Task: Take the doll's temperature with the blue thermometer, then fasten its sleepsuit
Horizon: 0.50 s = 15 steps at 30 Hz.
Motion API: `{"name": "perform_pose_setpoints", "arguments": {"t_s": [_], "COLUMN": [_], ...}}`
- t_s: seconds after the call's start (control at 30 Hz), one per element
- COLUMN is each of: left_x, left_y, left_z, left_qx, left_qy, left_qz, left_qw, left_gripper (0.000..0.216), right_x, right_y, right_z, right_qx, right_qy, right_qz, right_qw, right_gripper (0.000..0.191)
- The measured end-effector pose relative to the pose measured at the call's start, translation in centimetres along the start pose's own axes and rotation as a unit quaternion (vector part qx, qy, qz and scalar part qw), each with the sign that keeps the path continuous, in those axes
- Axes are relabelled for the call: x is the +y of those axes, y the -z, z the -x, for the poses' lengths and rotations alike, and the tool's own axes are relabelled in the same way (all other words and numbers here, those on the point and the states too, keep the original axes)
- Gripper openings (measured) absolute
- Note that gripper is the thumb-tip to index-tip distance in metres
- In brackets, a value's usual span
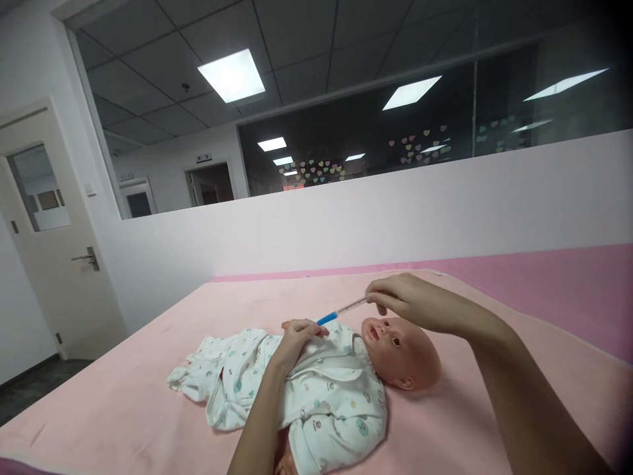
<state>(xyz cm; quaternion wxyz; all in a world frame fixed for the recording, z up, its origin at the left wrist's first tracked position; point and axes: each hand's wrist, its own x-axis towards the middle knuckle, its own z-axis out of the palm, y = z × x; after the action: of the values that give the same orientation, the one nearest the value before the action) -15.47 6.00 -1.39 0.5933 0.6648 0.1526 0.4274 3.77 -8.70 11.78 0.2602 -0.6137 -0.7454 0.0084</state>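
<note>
Thermometer-like stick [337,314], slim, blue toward one end, pale beyond

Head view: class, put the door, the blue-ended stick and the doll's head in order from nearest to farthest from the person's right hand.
1. Blue-ended stick: held in the fingers of the right hand.
2. Doll's head: just below that hand in the picture.
3. Door: across the room, at the picture's far left.

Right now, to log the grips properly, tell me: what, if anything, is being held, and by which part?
A slim, straight stick, clear with a blue end: the right hand grips its clear end, the left hand its blue end.
</note>
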Motion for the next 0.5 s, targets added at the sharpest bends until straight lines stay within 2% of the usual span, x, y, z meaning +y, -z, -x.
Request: {"name": "perform_pose_setpoints", "arguments": {"t_s": [0.07, 0.2, 0.33, 0.5], "left_x": [-0.4, -0.8, -0.8, -0.8], "left_y": [0.4, 1.0, 1.3, 1.5], "left_z": [-0.2, -0.4, -0.5, -0.6], "left_qx": [0.064, 0.122, 0.158, 0.153], "left_qy": [-0.025, -0.026, -0.03, -0.055], "left_qz": [0.119, 0.287, 0.342, 0.345], "left_qw": [0.99, 0.95, 0.926, 0.924], "left_gripper": [0.026, 0.03, 0.03, 0.023], "right_x": [-0.3, -0.1, 0.5, 0.1], "right_y": [-0.2, -2.0, -2.8, -2.7], "right_z": [-1.0, -2.7, -3.1, -3.0], "right_qx": [-0.038, -0.097, -0.107, -0.123], "right_qy": [0.016, -0.008, -0.042, -0.054], "right_qz": [-0.06, -0.093, -0.094, -0.087], "right_qw": [0.997, 0.991, 0.989, 0.987], "right_gripper": [0.033, 0.037, 0.034, 0.03]}}
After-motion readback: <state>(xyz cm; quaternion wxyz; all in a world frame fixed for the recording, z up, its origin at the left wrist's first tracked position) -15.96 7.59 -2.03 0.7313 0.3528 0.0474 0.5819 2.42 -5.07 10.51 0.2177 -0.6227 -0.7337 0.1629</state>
